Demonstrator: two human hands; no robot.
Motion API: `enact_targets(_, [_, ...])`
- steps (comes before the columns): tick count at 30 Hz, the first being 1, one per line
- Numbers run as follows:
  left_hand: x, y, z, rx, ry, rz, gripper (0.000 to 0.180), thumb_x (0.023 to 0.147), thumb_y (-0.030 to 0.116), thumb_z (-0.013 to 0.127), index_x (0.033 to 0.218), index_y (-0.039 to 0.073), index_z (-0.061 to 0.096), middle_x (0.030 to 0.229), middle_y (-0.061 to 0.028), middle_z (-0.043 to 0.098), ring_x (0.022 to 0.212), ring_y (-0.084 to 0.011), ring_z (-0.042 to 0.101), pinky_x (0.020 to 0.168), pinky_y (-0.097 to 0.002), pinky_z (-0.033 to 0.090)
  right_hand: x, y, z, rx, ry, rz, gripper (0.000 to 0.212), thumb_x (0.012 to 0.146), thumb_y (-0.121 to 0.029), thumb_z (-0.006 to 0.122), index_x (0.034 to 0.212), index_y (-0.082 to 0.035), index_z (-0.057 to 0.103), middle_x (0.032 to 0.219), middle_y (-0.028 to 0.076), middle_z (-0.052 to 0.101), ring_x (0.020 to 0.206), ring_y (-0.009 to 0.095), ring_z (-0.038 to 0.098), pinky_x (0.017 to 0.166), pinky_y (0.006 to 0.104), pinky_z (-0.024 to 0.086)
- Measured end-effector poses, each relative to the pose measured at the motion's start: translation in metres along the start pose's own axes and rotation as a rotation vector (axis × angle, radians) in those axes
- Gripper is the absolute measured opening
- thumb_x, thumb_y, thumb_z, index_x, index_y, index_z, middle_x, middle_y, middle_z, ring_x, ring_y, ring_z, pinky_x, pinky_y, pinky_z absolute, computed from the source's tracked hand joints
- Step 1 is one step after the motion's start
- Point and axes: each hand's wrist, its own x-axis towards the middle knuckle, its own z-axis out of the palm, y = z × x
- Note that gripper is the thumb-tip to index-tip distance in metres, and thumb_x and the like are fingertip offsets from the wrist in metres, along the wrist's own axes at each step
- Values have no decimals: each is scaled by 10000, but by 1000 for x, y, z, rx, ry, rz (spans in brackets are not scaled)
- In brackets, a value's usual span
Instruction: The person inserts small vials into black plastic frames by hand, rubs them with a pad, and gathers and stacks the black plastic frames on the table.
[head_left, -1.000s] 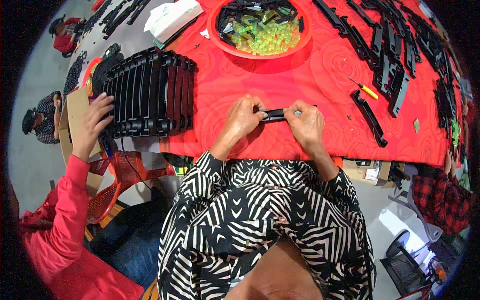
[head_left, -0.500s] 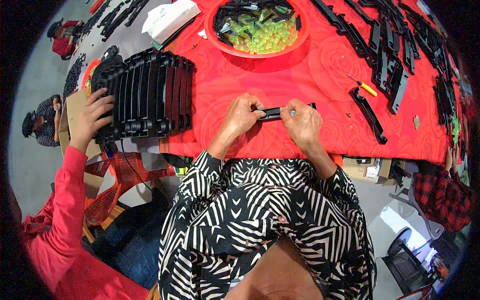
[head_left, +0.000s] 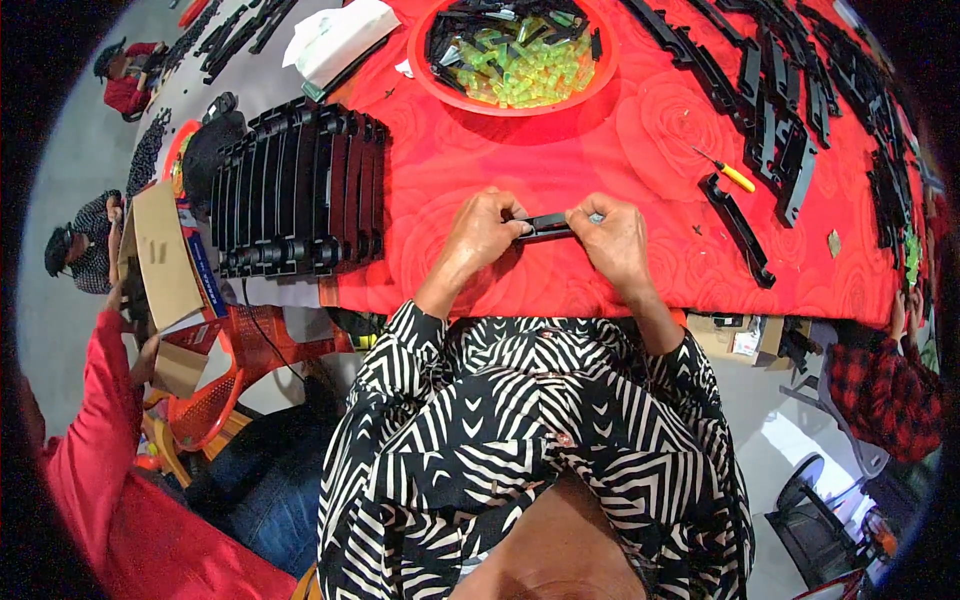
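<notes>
1. A bench (head_left: pixel 645 150) draped in rose-patterned red cloth fills the upper middle. Its front edge passes beneath the wearer's forearms, close to the body.
2. On the right, long black plastic strips (head_left: pixel 795 180) lie in loose, slanting rows, limiting sideways reach at that far side.
3. On the left, a stack of ribbed black plastic housings (head_left: pixel 300 190) stands near the front edge, like a low wall well apart from the hands.
4. Beyond the hands, a round red basin (head_left: pixel 515 107) holds translucent yellow-green pieces (head_left: pixel 525 75) and black ones. Cloth lies between, giving room to move forward.
5. The left hand (head_left: pixel 482 235) pinches one end of a slim black plastic part (head_left: pixel 548 225); the right hand's fingers grip it farther right.
6. That part spans the gap between both hands, above the cloth near the front edge. The step seems to be fitting or pressing it; the next move likely calls for a steady left hold and right thumb pressure.
7. A yellow-handled screwdriver (head_left: pixel 737 178) lies to the right, untouched.
</notes>
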Motion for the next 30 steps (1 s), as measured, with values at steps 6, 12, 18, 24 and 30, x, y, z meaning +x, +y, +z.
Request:
enact_targets(6, [1, -4, 2, -28, 12, 15, 139, 643, 71, 704, 728, 3, 616, 690, -133, 563, 683, -279, 567, 620, -378, 439, -2, -7, 3, -168, 10, -15, 226, 731, -291, 629, 718, -65, 633, 644, 204, 593, 650, 386, 598, 587, 469, 457])
enact_targets(12, [1, -2, 0, -18, 12, 28, 136, 641, 58, 698, 734, 1, 617, 685, -131, 561, 678, -274, 569, 611, -371, 438, -5, -3, 11, -296, 91, -100, 226, 741, -284, 628, 706, -62, 602, 612, 169, 574, 621, 355, 584, 558, 444, 436])
enact_targets(18, [3, -6, 2, -25, -14, 37, 141, 646, 64, 700, 746, 6, 618, 694, -130, 559, 683, -275, 569, 616, -366, 437, -5, -5, 11, -333, 105, -119, 211, 743, -270, 617, 700, -66, 583, 622, 182, 575, 637, 369, 585, 563, 464, 437])
enact_targets(24, [4, -11, 2, -13, -19, 38, 158, 653, 97, 708, 755, 14, 621, 694, -130, 560, 689, -273, 572, 627, -373, 439, -8, -9, 12, -365, 125, -154, 191, 735, -221, 592, 692, -37, 561, 668, 172, 601, 630, 360, 602, 561, 480, 462])
enact_targets(30, [8, -6, 2, -15, -67, -59, 168, 652, 142, 716, 727, 22, 626, 706, -138, 579, 691, -269, 584, 616, -381, 444, -8, 0, 17, -302, 193, -190, 223, 750, -261, 608, 687, -53, 557, 617, 176, 574, 614, 374, 585, 541, 472, 441])
